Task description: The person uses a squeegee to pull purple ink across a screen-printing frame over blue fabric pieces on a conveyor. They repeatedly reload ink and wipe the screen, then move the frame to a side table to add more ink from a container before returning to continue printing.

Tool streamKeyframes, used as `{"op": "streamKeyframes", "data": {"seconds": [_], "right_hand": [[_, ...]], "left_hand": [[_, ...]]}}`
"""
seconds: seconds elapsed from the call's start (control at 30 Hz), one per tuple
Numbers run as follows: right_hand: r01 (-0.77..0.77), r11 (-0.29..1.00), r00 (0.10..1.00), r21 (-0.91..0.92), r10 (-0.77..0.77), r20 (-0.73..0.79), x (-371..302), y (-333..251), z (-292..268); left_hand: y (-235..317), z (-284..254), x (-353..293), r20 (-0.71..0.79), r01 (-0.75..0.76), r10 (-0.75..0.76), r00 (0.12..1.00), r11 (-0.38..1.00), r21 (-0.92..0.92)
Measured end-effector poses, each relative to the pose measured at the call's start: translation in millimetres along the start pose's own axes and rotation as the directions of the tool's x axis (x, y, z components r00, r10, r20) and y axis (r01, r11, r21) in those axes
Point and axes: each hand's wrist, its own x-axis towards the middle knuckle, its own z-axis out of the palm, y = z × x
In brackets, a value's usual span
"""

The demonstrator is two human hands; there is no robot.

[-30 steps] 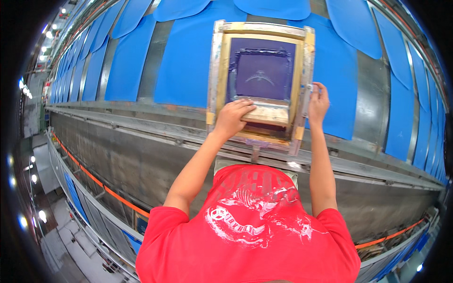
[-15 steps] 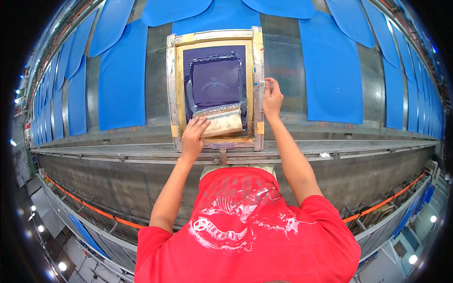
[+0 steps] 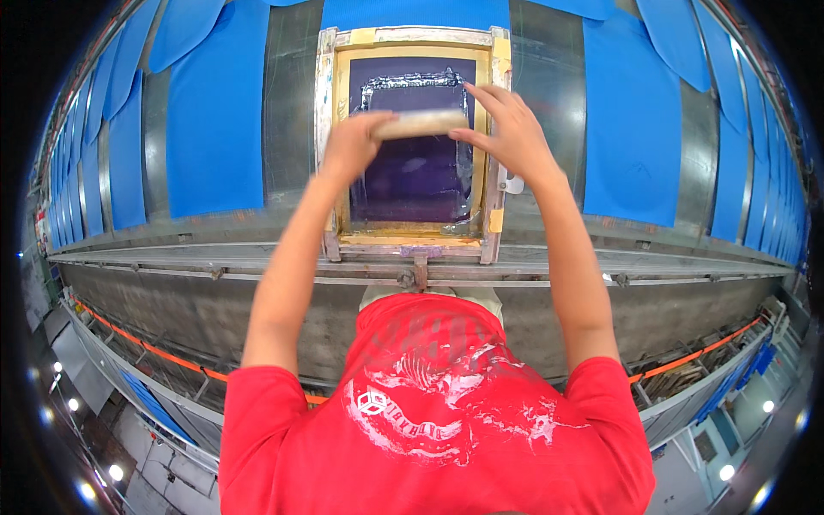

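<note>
squeegee (image 3: 422, 125), in left fingers (image 3: 380, 118), beside right fingers (image 3: 483, 98)

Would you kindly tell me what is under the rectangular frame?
A blue sheet shows beyond the far edge of the frame, with grey metal surface at both sides. The frame and its dark purple panel cover the rest; whether the sheet continues beneath cannot be seen.

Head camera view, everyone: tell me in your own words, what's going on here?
A person in a red shirt grips the left end of a pale bar in the left hand, over the dark purple screen of a rectangular frame. The right hand is open at the bar's right end; blur hides whether it touches. Glossy paste lies near the screen's far edge, and blue sheets flank the frame.
</note>
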Motion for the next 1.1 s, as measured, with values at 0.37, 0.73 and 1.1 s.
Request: {"op": "streamKeyframes", "data": {"seconds": [0.37,0.73,1.1], "right_hand": [[-0.123,0.992,0.992,-0.003,0.123,0.031,-65,-42,76],[-0.022,0.999,0.996,-0.025,0.020,-0.089,41,28,57],[-0.151,0.983,0.987,0.102,0.156,-0.033,-82,-49,73]], "left_hand": [[3,37,-49,-0.124,-0.143,0.166,0.978,0.975,0.172],[-18,12,71,-0.177,-0.175,0.186,0.966,0.981,0.080],[7,30,-56,-0.123,-0.174,0.194,0.973,0.972,0.161]]}}
